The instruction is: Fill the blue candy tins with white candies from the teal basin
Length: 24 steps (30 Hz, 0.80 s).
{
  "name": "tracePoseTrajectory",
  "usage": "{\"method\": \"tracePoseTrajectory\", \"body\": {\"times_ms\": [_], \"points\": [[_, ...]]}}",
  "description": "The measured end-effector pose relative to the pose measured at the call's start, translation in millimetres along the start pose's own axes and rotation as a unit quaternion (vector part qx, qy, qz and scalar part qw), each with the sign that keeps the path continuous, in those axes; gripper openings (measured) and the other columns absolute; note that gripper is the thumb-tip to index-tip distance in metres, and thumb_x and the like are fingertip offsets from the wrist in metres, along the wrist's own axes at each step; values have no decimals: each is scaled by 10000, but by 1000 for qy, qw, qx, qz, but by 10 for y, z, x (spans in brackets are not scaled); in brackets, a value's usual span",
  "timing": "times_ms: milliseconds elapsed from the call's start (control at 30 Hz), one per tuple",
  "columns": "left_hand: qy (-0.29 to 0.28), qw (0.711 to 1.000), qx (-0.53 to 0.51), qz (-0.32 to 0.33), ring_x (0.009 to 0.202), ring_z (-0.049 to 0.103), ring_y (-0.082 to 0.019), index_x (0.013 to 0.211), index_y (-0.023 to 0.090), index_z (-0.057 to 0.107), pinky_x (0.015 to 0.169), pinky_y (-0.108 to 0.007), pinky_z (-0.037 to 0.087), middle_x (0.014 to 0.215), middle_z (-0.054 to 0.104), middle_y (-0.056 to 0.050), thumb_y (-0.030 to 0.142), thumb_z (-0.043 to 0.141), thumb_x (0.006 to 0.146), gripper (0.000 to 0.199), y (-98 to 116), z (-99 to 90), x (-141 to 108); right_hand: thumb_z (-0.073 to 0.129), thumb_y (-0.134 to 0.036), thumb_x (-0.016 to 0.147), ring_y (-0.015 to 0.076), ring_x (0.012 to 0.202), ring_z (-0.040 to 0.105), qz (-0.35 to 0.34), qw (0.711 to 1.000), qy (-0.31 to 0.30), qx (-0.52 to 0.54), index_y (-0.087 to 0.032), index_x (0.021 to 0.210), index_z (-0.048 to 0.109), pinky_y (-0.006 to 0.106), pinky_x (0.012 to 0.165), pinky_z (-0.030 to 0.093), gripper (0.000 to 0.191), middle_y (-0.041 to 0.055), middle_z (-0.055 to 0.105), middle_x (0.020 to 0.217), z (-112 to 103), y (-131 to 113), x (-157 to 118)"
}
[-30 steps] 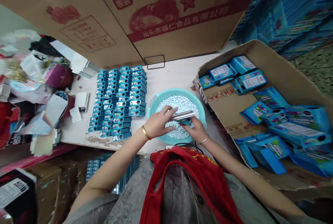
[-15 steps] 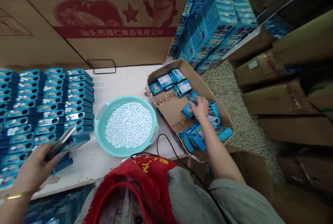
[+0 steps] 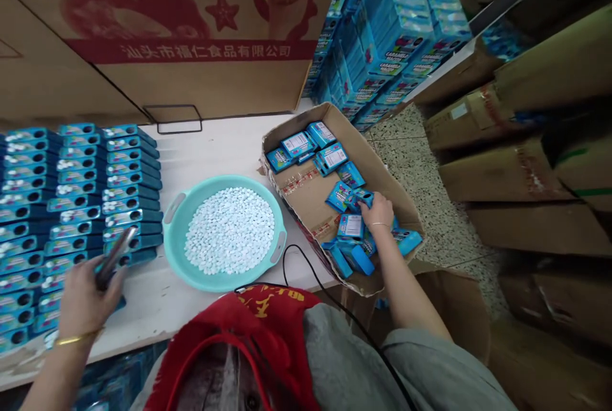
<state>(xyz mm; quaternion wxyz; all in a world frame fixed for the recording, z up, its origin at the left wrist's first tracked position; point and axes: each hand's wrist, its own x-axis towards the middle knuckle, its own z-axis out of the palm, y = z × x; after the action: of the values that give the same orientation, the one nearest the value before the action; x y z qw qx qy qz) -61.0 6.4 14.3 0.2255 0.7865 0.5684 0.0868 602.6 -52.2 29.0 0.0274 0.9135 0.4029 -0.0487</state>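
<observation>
My left hand (image 3: 88, 290) is closed around a narrow, shiny dark metal tool (image 3: 115, 258), its kind unclear. Below and beyond it, small blue candy boxes (image 3: 129, 172) stand in tight rows, round holes facing up, several with white candies on top. With my right hand (image 3: 378, 210) I pinch a small blue candy box (image 3: 362, 197) inside a low cardboard tray (image 3: 301, 197). Other loose blue boxes (image 3: 350, 226) lie around my fingers there. Between my hands sits a turquoise basin (image 3: 174, 248) of white candies (image 3: 232, 229).
A large printed carton (image 3: 191, 86) stands along the back of the white table (image 3: 224, 140). Wrapped stacks of blue boxes (image 3: 396, 35) rise behind the tray. Brown cartons (image 3: 497, 175) line the right side beyond the speckled floor (image 3: 406, 150). A black cable (image 3: 310, 264) crosses the front edge.
My left hand has moved right and slightly up with the metal tool. My right hand has shifted slightly right and down in the tray and now grips a box. The whole view has turned slightly.
</observation>
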Motion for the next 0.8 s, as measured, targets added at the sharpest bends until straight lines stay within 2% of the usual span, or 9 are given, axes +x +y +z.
{"method": "tracePoseTrajectory", "body": {"times_ms": [33, 67, 167, 233, 300, 400, 533, 667, 800], "points": [[58, 998, 11, -24, 866, 623, -281, 1293, 385, 432, 776, -506, 567, 921, 633, -35, 464, 450, 864, 436, 164, 27, 41, 606, -388, 848, 319, 1029, 573, -32, 999, 3, 36, -125, 1096, 567, 429, 864, 462, 363, 183, 642, 1073, -10, -35, -51], [47, 999, 11, -13, 908, 619, -272, 1268, 345, 463, 816, -493, 560, 980, 632, -49, 452, 431, 882, 402, 362, 67, 98, 622, -424, 831, 312, 992, 585, -60, 995, 10, 83, -135, 1074, 573, 433, 856, 470, 381, 163, 655, 1032, -30, -95, -106], [-108, 993, -9, 36, 1022, 615, -235, 1223, 234, 525, 898, -386, 527, 1104, 632, -82, 383, 382, 937, 352, 1011, 290, 382, 659, -510, 783, 284, 932, 609, -115, 957, 56, 260, -160, 1043, 573, 443, 862, 487, 445, 114, 667, 977, -158, -441, -318], [-164, 984, 61, 25, 1019, 610, -231, 1250, 232, 531, 867, -345, 511, 1085, 621, -88, 331, 364, 962, 347, 1336, 506, 645, 681, -514, 771, 254, 938, 621, -138, 909, 62, 389, -186, 1056, 567, 436, 895, 492, 450, 82, 669, 1005, -292, -773, -523], [-187, 976, 110, 20, 1023, 598, -230, 1302, 212, 500, 843, -330, 497, 1121, 593, -110, 261, 347, 973, 366, 1513, 727, 902, 700, -481, 772, 222, 936, 638, -141, 843, -7, 519, -215, 1066, 568, 408, 900, 512, 418, 50, 680, 1019, -428, -1109, -787], [-214, 967, 133, 41, 1068, 562, -233, 1340, 192, 458, 839, -337, 489, 1250, 527, -143, 135, 329, 948, 417, 1580, 1004, 1126, 709, -462, 773, 215, 936, 670, -99, 731, -195, 647, -232, 1065, 593, 400, 891, 546, 390, 29, 713, 1031, -509, -1492, -1224], [-237, 960, 97, 111, 1151, 518, -243, 1362, 186, 431, 889, -348, 482, 1327, 493, -151, 73, 334, 915, 471, 1533, 1284, 1038, 759, -454, 708, 241, 980, 685, -28, 626, -356, 693, -238, 1052, 612, 430, 889, 570, 432, 17, 735, 1057, -306, -1656, -1614], [-265, 957, 38, 115, 1141, 545, -225, 1322, 198, 471, 928, -338, 479, 1291, 540, -124, 50, 381, 871, 484, 1573, 1394, 752, 779, -434, 691, 239, 982, 690, 18, 610, -351, 710, -241, 1074, 593, 450, 904, 563, 468, 27, 732, 1087, -122, -1561, -1689], [-294, 951, -66, 73, 1127, 572, -208, 1260, 188, 522, 1003, -347, 454, 1237, 599, -93, 15, 443, 780, 517, 1680, 1358, 603, 797, -419, 677, 207, 981, 679, 17, 665, -250, 704, -233, 1046, 578, 432, 961, 522, 467, 22, 724, 1060, -55, -1487, -1591]]}}
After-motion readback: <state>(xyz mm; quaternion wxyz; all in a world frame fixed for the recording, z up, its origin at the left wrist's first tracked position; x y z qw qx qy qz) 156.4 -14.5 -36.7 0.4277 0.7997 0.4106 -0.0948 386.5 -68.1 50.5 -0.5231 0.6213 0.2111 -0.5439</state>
